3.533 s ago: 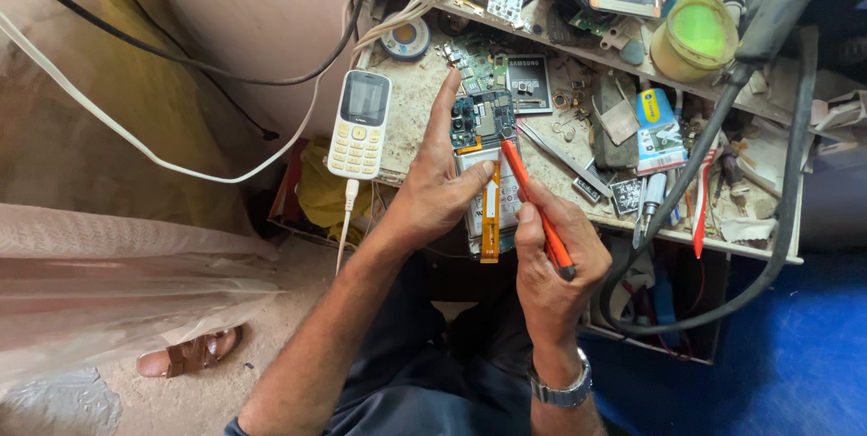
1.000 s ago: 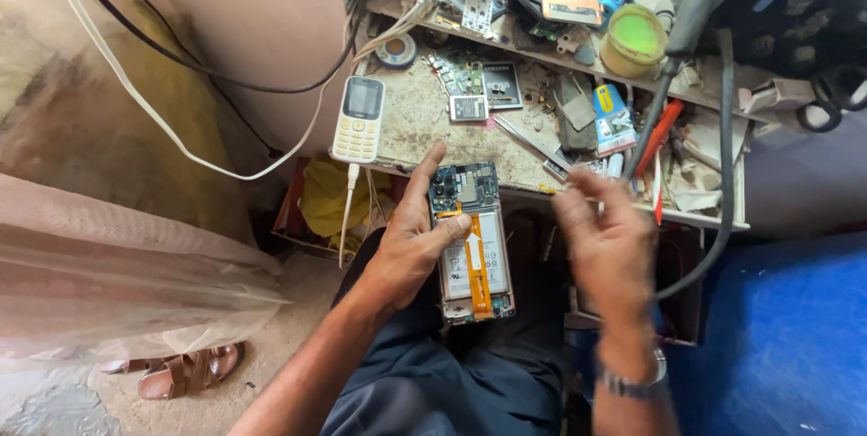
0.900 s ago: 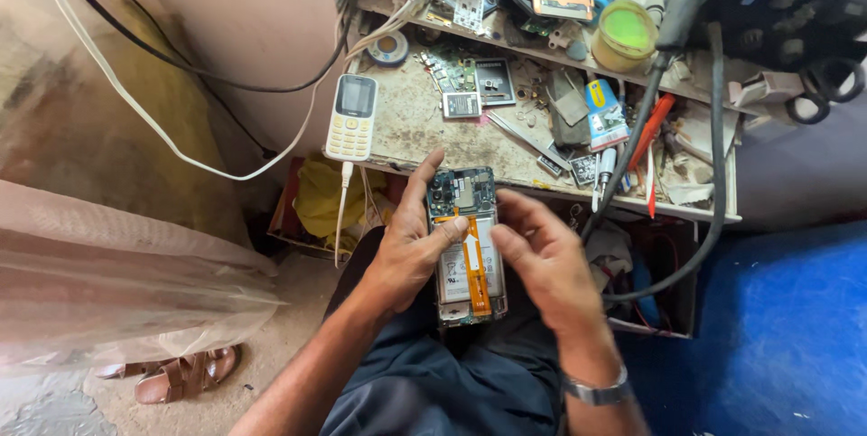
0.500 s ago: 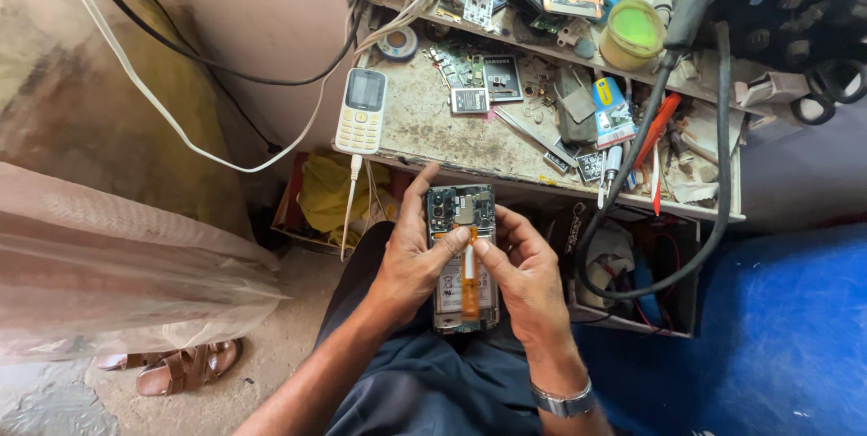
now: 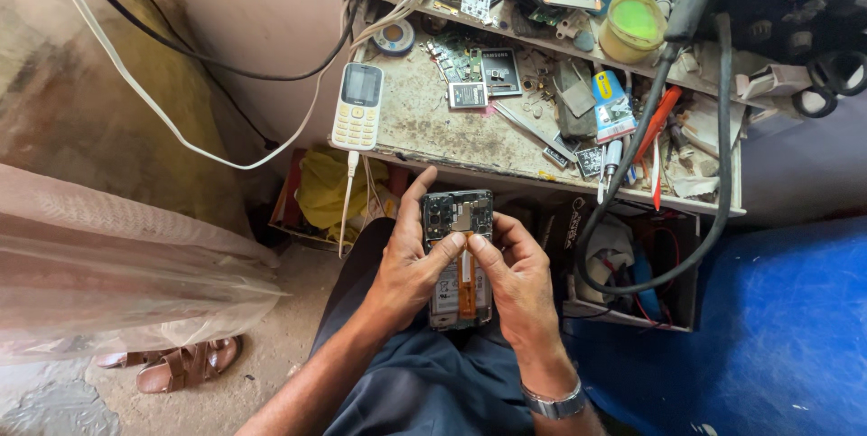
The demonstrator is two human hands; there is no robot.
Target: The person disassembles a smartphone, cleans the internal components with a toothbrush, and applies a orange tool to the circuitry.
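Opened phone (image 5: 459, 260), back cover off, sits over the lap just below the cluttered surface (image 5: 424, 125); left hand (image 5: 406, 269) grips its left edge. Since 3.5 s ago the orange tool is gone, and right hand (image 5: 515, 278) now holds the right edge, both thumbs pressing near the orange ribbon (image 5: 467, 287). Open room lies only toward the lap; 1 keypad phone (image 5: 358, 106) overhangs the surface edge nearby.

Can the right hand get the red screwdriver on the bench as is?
Probably not at once: the right hand is busy on the opened phone. The red screwdriver lies uncovered beside the black cable.
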